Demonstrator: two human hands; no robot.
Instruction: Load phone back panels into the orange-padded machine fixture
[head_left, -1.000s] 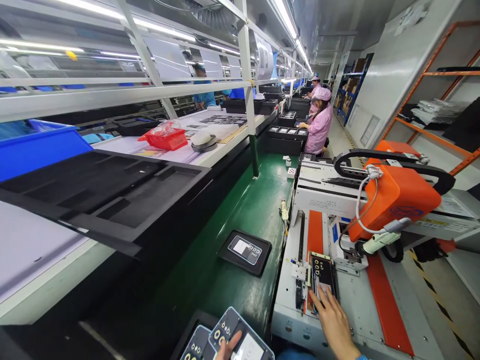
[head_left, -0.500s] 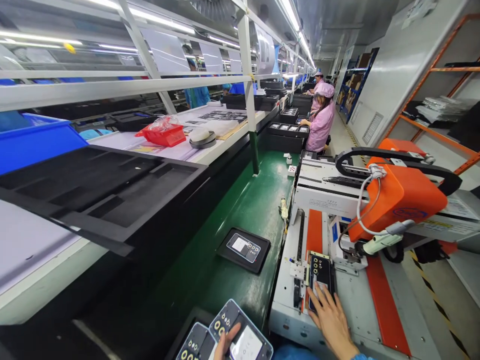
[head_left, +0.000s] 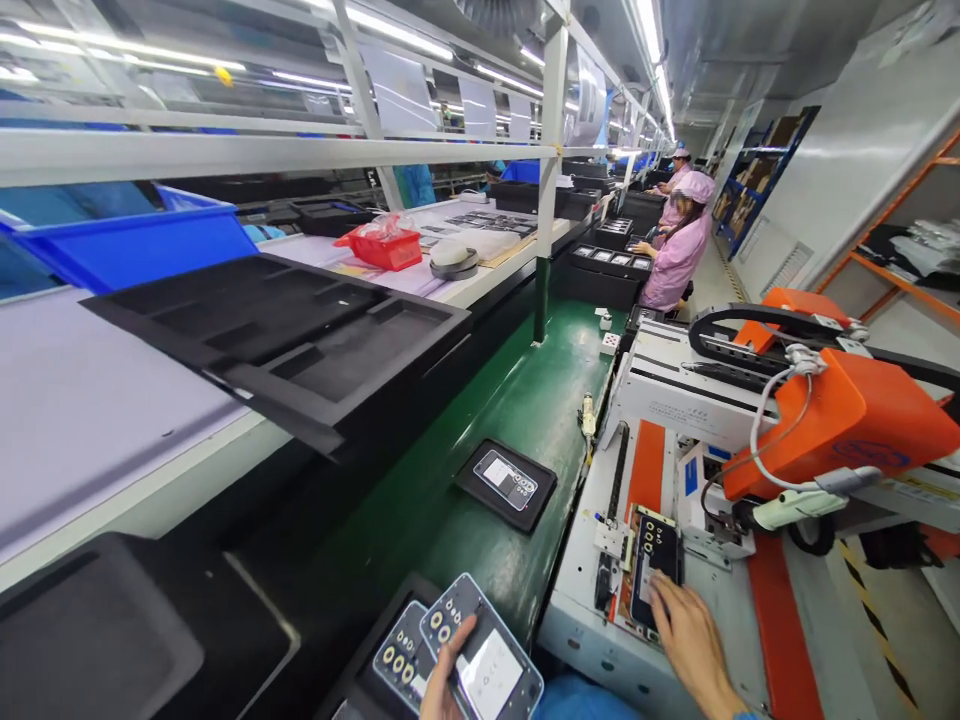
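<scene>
My left hand (head_left: 444, 680) is closed around a phone (head_left: 484, 645) with gold camera rings and a white label on its back, thumb across that back. It overlaps a second similar phone (head_left: 401, 650) in a black tray beneath; whether the hand touches that one I cannot tell. My right hand (head_left: 694, 635) is at the lower end of another phone (head_left: 658, 545), which lies in a fixture on the white machine bed (head_left: 577, 625). Its fingers are loosely stretched, tips at the phone's right lower part, gripping nothing that I can see.
A phone in a black tray (head_left: 540, 515) lies on the green conveyor (head_left: 442, 520). An orange machine head (head_left: 847, 420) with cables hangs over the bed at right. Black foam trays (head_left: 420, 320) overhang the left bench. A person in pink (head_left: 679, 245) works farther along.
My view has swung left, shifting the scene rightward. The right hand's fingers have drawn closer together and toward the phone's right lower side. The left hand keeps its phone.
</scene>
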